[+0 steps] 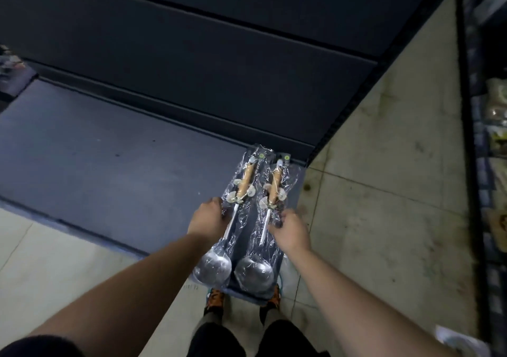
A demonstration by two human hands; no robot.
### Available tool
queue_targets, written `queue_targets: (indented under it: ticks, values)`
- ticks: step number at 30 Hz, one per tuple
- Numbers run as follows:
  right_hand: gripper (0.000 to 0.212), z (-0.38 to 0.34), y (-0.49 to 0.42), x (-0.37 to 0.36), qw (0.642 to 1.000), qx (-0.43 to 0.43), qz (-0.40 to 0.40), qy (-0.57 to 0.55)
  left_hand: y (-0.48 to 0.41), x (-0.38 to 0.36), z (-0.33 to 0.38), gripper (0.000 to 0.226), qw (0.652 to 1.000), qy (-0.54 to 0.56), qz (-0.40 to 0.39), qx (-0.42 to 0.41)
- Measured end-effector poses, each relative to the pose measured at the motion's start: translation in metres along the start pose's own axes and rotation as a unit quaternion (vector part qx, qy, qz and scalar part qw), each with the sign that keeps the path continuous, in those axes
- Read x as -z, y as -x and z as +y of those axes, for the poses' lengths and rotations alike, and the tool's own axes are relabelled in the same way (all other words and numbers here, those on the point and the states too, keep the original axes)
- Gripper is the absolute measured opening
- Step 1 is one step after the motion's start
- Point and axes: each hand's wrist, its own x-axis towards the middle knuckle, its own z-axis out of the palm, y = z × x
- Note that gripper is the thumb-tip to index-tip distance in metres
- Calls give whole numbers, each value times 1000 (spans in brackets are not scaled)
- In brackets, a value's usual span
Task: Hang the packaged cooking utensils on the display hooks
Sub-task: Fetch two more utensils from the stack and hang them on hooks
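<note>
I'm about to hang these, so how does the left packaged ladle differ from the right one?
The left ladle is gripped by the left hand; the right ladle by the right hand. The left ladle's bowl overhangs the edge of the dark platform; the right ladle's bowl lies over it. Both have wooden handles, metal bowls and clear wrap.

A low dark shelf (pixel 109 151) stood on the pale tiled floor (pixel 384 192). At its right end two ladles in clear wrap lay side by side, wooden handles pointing away: the left packaged ladle (pixel 232 219), its bowl overhanging the front edge, and the right packaged ladle (pixel 264 233)
</note>
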Motion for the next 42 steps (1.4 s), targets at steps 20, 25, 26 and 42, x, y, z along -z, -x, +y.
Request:
queue_targets:
  ticks: [20,25,26,42]
  values:
    - [17,-4,-12,-69,971,-177,72,-142,-37,-27,-1,18,978,170,-33,112]
    - [21,-1,-13,-70,963,-187,61,-182,-34,-32,1,13,980,163,-22,114]
    - [21,0,-12,-70,962,-191,57,-189,-34,-33,-1,15,980,162,-19,116]
    - [34,3,49,-1,955,-147,119,-229,0,2,34,17,969,238,-58,22]
